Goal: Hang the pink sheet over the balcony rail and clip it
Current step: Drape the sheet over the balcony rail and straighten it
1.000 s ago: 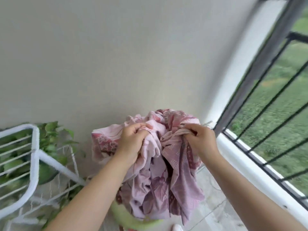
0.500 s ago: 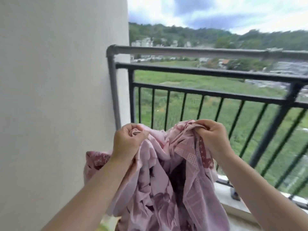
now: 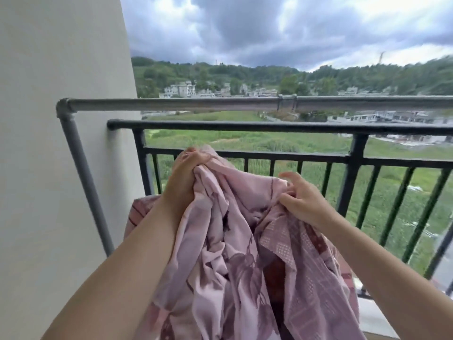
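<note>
**Mei:** Above and beyond both hands, that's where the grey top rail (image 3: 196,104) runs, straight across from left to right, with the black railing (image 3: 245,127) just under and past it. The pink sheet (image 3: 232,241) isn't over either one yet.

**Jun:** So where is the sheet sitting?

**Mei:** Bunched and hanging between the two arms, below the rails and on the near side of them. Its top edge stretches from one hand to the other, roughly parallel to the rail, sagging in the middle.

**Jun:** And the grips?

**Mei:** The left hand (image 3: 186,173) has its fingers curled tight round a gathered wad of fabric and is raised higher, close to the lower crossbar of the railing. The right hand (image 3: 301,197) sits lower and further to the right; thumb and lower fingers pinch a fold, while the upper fingers are lifted loosely off the cloth.

**Jun:** Which hand is nearer the rail?

**Mei:** The left, I'd judge, both in height and reach. The next move looks like an up-and-forward lift, so the held edge clears the grey pipe. The right side has further to rise, and its looser pinch could slip.

**Jun:** Any clips?

**Mei:** None that I can make out.
</note>
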Demonstrator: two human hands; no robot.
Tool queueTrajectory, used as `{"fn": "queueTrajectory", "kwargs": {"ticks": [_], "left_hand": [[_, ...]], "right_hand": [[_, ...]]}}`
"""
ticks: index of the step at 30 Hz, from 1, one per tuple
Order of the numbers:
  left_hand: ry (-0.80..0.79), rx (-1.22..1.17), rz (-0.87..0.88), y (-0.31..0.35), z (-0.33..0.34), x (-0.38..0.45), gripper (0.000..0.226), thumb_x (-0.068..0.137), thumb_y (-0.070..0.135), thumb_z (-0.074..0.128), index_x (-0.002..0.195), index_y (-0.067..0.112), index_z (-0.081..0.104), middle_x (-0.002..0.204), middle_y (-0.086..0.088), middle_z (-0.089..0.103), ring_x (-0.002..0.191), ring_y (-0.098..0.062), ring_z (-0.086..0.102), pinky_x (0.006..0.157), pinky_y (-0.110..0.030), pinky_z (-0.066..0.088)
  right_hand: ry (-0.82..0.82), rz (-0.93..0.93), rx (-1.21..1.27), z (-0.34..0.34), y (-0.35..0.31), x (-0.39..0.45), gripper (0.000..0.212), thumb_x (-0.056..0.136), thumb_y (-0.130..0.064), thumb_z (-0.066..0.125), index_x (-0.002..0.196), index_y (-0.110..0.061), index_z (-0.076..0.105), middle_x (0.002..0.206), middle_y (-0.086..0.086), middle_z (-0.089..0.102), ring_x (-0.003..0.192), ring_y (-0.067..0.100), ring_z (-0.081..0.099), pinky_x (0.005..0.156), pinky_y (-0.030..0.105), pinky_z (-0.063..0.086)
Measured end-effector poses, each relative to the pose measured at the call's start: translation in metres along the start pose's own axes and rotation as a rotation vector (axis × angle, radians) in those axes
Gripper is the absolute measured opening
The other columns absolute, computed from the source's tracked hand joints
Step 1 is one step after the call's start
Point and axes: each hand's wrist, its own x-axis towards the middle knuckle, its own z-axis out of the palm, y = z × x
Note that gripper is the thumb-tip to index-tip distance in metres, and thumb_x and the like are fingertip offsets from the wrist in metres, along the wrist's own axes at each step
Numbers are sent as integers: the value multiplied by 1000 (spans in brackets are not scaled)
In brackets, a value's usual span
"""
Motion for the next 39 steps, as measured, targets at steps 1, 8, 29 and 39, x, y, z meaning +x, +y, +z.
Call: {"fn": "queueTrajectory", "kwargs": {"ticks": [1, 8, 29, 39], "left_hand": [[-48, 4, -3, 1, 3, 3, 20, 59, 5, 55, 57, 15, 38, 47, 3, 49, 42, -8, 49, 43, -14, 42], [-213, 121, -105, 2, 11, 19, 18, 52, 5, 64, 53, 19, 54, 49, 5, 48, 43, -6, 48, 41, -13, 42], [191, 985, -221, 22, -118, -30, 18, 86, -4, 49, 88, 6, 63, 74, -6, 63, 70, -11, 63, 55, -14, 47], [-150, 475, -38, 142, -22, 48, 46, 93, 6, 39, 60, 14, 70, 49, 7, 67, 46, -2, 63, 48, -10, 51]], "right_hand": [[-67, -46, 10, -2, -3, 4, 57, 81, -19, 54, 134, -14, 33, 67, -1, 56, 54, 11, 48, 51, 19, 39], [-157, -168, -192, 31, -32, 21, 29, 85, -24, 57, 61, -8, 60, 55, 4, 52, 43, 10, 38, 42, 21, 32], [346, -214, 253, 32, -82, 63, 44, 83, -8, 52, 42, -21, 54, 35, -13, 47, 47, 5, 40, 46, 23, 29], [396, -60, -67, 20, -88, 71, 24, 73, -13, 45, 77, 3, 62, 91, 28, 62, 76, 34, 57, 50, 26, 36]]}}
